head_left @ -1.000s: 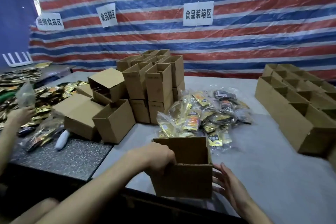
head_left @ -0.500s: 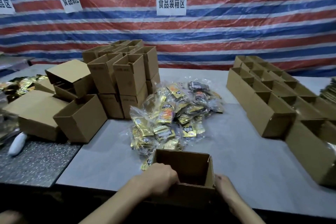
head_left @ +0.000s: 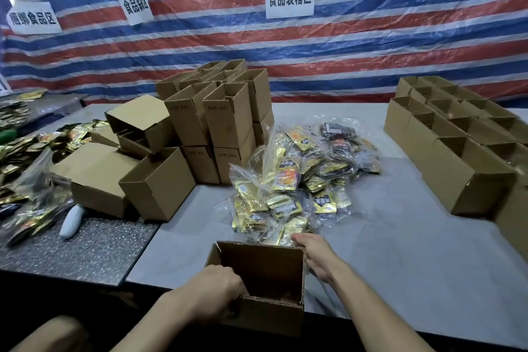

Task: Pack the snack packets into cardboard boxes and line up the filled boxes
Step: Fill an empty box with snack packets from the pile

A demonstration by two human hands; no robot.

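The left hand (head_left: pixel 217 291) had its grip hooked over the near-left rim of the open box (head_left: pixel 271 318), holding it upright with the mouth up at the table (head_left: pixel 405 251) edge. The right hand (head_left: pixel 313 254) lay just beside the box's right wall, reaching forward. Its fingertips met the near edge of the snack packets (head_left: pixel 300 180), but they were too hidden to tell whether that grip had closed on one. The pile lay just beyond the box and slightly right, so the right hand was the nearer. The box was matte corrugated card with a fluted rim. The packets were glossy gold and dark foil in crinkled clear bags, probably slippery. A row of boxes (head_left: pixel 457 168) stood well apart, rightward.
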